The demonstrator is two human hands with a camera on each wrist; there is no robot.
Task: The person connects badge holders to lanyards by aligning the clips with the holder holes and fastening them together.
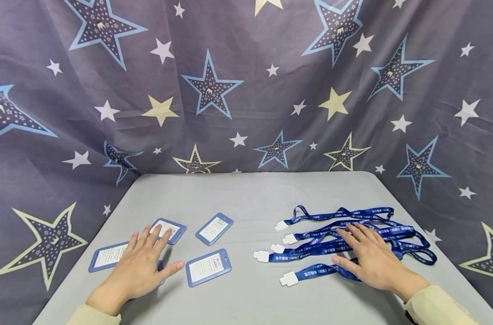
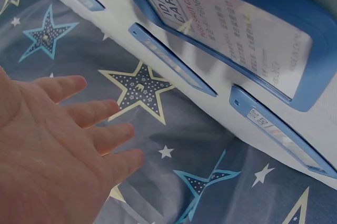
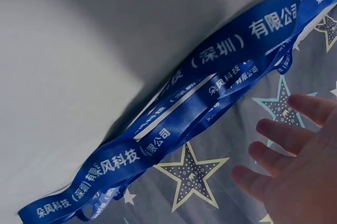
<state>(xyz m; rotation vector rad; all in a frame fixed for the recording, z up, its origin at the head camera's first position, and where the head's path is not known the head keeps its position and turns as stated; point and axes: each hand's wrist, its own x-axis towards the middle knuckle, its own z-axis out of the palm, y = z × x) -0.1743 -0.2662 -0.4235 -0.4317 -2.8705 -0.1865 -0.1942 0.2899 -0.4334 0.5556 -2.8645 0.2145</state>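
My left hand (image 1: 140, 267) hovers over the left side of the table, fingers spread, holding nothing. Around and below it lie several blue ID card holders; it partly hides some of them. One holder (image 1: 208, 267) lies just right of the thumb, another (image 1: 215, 229) farther back. In the left wrist view a holder (image 2: 237, 34) shows close up, apart from the fingers. On the right, my right hand (image 1: 374, 259) is held above several blue lanyards (image 1: 307, 248) with white plastic clips (image 1: 289, 279), its fingers extended. The right wrist view shows printed lanyard straps (image 3: 200, 87) away from the fingertips.
A light grey table (image 1: 246, 194) carries everything. Dark curtain cloth (image 1: 246, 122) printed with stars stands behind it and along both sides. The lanyards lie side by side, clips toward the middle, straps overlapping at the right.
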